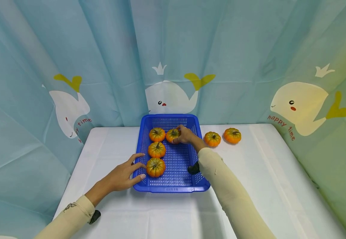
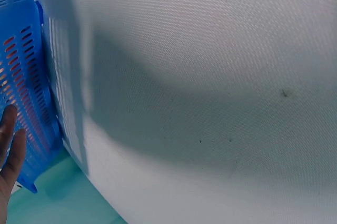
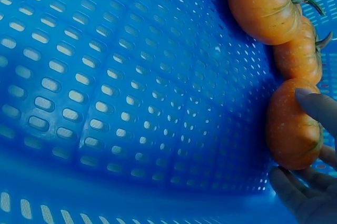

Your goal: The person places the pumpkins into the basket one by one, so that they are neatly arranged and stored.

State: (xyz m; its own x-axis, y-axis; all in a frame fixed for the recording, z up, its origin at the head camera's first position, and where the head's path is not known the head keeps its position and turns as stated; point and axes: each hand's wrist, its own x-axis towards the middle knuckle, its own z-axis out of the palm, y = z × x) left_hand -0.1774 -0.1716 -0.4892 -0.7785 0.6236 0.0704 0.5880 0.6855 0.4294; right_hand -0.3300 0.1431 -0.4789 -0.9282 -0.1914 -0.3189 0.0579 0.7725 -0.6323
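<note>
Blue plastic forms the basket (image 1: 171,189) at the centre of the head view, standing on a white table (image 1: 265,172). Our right hand (image 1: 186,135) is clamped round one pumpkin (image 1: 171,136) in the basket's upper part, thumb on the near side and fingers beyond, probably because its rounded flanks give a surer hold. Three other pumpkins (image 1: 156,149) line the basket's left side, perhaps set close so they steady one another. Two loose pumpkins (image 1: 212,139) sit on the table, right of the basket. Our left hand (image 1: 125,174) lies at the left rim, fingers spread apart and holding no pumpkin, seemingly to brace the basket.

In the left wrist view, our fingers lie at the left edge against the slotted wall; we cannot tell how firmly they press.

In the right wrist view, the gripped pumpkin is at lower right, our thumb on its upper side and fingertips below.
</note>
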